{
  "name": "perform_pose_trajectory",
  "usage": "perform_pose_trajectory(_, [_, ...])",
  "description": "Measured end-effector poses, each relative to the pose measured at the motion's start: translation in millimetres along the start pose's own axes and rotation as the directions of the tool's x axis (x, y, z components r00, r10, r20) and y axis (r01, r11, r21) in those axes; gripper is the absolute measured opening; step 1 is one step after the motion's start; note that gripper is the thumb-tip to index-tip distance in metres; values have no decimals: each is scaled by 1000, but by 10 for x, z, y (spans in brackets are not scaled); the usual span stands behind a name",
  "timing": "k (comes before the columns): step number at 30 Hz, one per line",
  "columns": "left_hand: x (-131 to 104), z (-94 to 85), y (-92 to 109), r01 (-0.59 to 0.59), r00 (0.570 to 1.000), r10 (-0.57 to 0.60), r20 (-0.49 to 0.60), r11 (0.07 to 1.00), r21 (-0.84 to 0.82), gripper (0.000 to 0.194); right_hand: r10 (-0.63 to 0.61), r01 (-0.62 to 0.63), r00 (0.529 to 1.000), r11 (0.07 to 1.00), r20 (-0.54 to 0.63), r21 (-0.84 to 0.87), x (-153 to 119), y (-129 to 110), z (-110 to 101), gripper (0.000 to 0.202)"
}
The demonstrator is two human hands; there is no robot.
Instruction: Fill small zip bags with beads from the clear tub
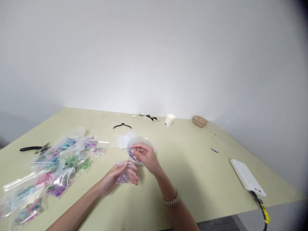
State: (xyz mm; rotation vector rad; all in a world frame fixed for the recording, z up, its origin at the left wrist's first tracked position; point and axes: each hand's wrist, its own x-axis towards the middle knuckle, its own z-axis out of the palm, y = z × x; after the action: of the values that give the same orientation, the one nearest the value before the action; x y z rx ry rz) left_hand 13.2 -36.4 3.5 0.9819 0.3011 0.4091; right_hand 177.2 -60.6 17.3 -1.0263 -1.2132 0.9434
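My left hand (120,175) grips a small clear zip bag (123,178) with pink and purple beads inside, thumb on top near its opening. Just beyond it stands a round white bowl (150,141) holding purple and bluish beads (132,153). Over this bowl is my right hand (144,155), its thumb and fingers pinched together at the beads. Whatever lies between those fingertips is too small to make out. A beaded bracelet (173,199) circles the right wrist.
Many clear bags of coloured beads (71,160) lie heaped on the left. Black-handled pliers (36,148) and a second black pair (122,125) rest nearby. Further back are a paper cup (169,119) and a tub of small tan pieces (200,121). A white power bank (247,178) with cable lies right.
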Motion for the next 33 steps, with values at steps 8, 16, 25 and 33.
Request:
perform_pose_trajectory(8, [-5, 42, 16, 33, 999, -33, 30, 999, -21, 38, 12, -4, 995, 997, -102, 80, 17, -12, 36, 25])
perform_pose_trajectory(16, [2, 69, 24, -9, 1000, 12, 18, 989, -150, 34, 26, -13, 988, 996, -153, 87, 20, -1, 66, 27])
perform_pose_trajectory(25, [-13, 37, 86, -162, 983, 176, 45, 960, -229, 38, 47, -30, 990, 992, -136, 122, 21, -10, 59, 27])
perform_pose_trajectory(33, [-34, 54, 37, -227, 972, 229, 59, 973, -25, 41, 47, -34, 991, 994, -127, 103, 26, 5, 76, 30])
